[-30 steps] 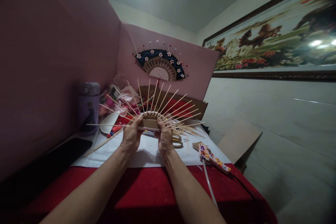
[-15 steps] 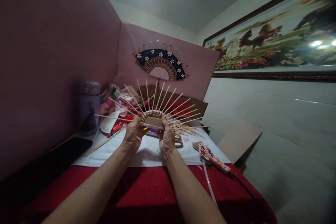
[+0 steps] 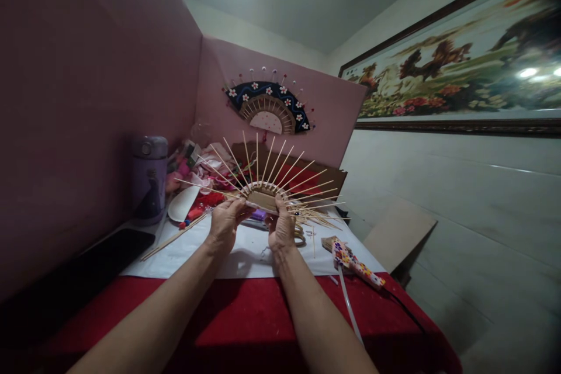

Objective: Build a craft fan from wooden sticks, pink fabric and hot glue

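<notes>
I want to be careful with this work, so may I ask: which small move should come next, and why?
Perhaps lower the stick fan onto the white sheet: the left hand and right hand both hold it raised, so neither is free, while the glue gun lies apart at the right.
</notes>
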### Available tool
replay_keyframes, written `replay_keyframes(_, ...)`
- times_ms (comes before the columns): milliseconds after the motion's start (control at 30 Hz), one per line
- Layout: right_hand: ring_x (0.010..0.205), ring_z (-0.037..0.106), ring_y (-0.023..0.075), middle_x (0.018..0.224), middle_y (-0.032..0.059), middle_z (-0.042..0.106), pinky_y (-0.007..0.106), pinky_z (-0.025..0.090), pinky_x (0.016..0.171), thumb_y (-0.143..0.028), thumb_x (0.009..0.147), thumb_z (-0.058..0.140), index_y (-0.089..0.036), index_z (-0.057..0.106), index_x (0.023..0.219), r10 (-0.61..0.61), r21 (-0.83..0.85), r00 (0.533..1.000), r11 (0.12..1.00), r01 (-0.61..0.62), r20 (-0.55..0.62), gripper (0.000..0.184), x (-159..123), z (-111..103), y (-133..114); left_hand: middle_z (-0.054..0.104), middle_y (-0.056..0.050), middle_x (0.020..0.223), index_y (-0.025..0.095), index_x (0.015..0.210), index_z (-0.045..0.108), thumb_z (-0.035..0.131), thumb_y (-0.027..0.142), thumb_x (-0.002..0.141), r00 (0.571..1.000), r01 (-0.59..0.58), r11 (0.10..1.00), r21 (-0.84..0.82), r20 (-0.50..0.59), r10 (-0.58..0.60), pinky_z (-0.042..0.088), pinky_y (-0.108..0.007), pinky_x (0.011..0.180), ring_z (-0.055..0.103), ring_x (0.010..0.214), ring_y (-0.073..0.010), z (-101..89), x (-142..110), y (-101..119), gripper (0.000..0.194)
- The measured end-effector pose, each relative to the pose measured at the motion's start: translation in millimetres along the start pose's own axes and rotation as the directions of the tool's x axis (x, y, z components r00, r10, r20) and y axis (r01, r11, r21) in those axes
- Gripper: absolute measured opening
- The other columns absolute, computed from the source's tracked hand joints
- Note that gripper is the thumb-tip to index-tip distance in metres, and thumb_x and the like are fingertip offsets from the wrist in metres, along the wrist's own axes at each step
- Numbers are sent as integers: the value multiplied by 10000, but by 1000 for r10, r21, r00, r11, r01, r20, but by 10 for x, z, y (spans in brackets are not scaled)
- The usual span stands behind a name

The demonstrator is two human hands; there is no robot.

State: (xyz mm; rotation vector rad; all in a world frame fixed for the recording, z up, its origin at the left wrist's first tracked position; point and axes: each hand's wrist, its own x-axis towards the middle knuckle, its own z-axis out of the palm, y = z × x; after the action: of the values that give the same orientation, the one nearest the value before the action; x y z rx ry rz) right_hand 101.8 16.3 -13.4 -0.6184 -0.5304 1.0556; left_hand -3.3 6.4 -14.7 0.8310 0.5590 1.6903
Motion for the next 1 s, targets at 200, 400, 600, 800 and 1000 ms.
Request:
replay_keyframes(200,428,502,66,626,-52,655,166,339,352,-447,569,792,-176,602,827,-24,-31,1000,999,25,9,419,1,-8,9,698,-57,609,122,624,625,756,246,557,1000,1,1000,-3,-9,-1,484,-267,633,658,591,-160,-12,8,-11,192)
replay_keyframes(400,433,525,72,636,-41,667,162,351,349,-449,573,791,-172,624,857,-15,0,1000,1000,15,14,430,-1,-4,3,713,-57,655,132,688,629,757,300,578,999,18,1000,-3,43,-18,488,-271,631,679,651,-181,-2,-16,28,238)
replay_keyframes(600,437,534,67,614,-53,653,146,348,329,-405,553,809,-163,632,839,9,-1,1000,1000,-9,21,414,-10,-5,15,691,-52,598,125,664,619,759,293,599,1000,27,1000,-6,-12,-27,499,-260,588,662,583,-164,9,-12,26,228)
replay_keyframes(800,411,505,47,610,-70,629,133,335,319,-412,550,809,-167,622,859,18,0,999,1000,-18,46,436,-9,-16,23,683,-47,593,120,645,612,772,228,588,1000,9,1000,-16,-10,-9,503,-240,572,661,572,-154,-10,7,-4,202)
replay_keyframes(1000,424,509,58,593,-70,621,142,331,324,-402,544,806,-176,607,832,25,6,998,1000,-26,53,417,9,-19,32,669,-22,575,124,638,608,799,262,563,1000,9,999,-53,1,-9,523,-237,562,646,558,-137,3,16,0,247)
